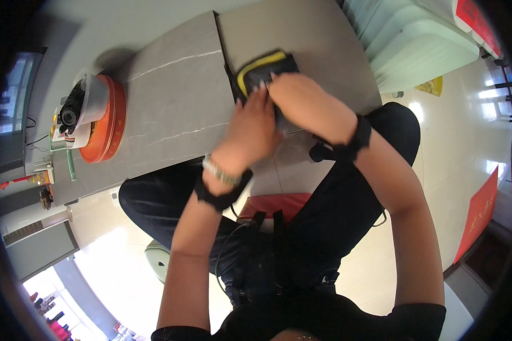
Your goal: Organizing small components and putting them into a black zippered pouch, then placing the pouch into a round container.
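Observation:
A flat black pouch-like thing (264,67) with a yellow band along its edge lies on the grey table, beyond my knees. Both hands are at its near side, slightly smeared by motion. My left hand (251,126) reaches onto it with fingers stretched out and the thumb apart. My right hand (293,94) bends in from the right, its fingers curled at the pouch and partly hidden behind the hand. The fingertips of the two hands nearly meet. Dark bands circle both wrists, and a pale beaded bracelet sits on the left one.
On the table's left side stand a round red-orange tin (109,122) and a clear tub (95,99) with a black rolled item (71,111). Pale green plastic bins (418,45) rise past the right edge. A red seat (279,206) shows between my legs.

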{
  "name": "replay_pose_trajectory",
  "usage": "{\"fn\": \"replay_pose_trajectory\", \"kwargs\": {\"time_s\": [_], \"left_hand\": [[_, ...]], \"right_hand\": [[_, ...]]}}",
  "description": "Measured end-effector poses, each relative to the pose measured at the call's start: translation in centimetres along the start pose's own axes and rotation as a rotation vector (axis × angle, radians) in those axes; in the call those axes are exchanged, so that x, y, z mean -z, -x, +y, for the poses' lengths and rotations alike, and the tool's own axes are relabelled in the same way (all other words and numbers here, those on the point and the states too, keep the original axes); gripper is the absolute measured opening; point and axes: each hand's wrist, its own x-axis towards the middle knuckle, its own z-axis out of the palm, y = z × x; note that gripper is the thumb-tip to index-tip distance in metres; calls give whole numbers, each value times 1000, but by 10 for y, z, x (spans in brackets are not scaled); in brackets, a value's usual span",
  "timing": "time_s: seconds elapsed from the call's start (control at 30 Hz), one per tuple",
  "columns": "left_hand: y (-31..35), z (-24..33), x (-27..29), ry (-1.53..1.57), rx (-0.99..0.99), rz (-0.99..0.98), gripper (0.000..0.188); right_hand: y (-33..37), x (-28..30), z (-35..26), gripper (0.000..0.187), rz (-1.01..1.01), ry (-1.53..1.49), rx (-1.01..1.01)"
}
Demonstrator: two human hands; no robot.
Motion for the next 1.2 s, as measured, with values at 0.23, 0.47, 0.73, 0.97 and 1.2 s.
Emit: {"fn": "replay_pose_trajectory", "kwargs": {"time_s": [0.23, 0.47, 0.73, 0.97, 1.2], "left_hand": [[-79, -51, 4, 30, -22, 107, 65], [10, 1, -2, 138, -77, 94, 60], [4, 2, -12, -74, 53, 111, 69], [-68, -26, 2, -146, 181, 16, 72], [-6, 40, -15, -68, 356, -56, 73]], "right_hand": [[-46, -32, 73, 24, 379, 11, 57], [-3, 13, 2, 14, -158, 20, 3], [-18, 2, 6, 18, -106, -50, -54], [-46, -45, 65, 22, 485, 104, 126], [-7, 11, -2, 17, -207, 20, -19]]}}
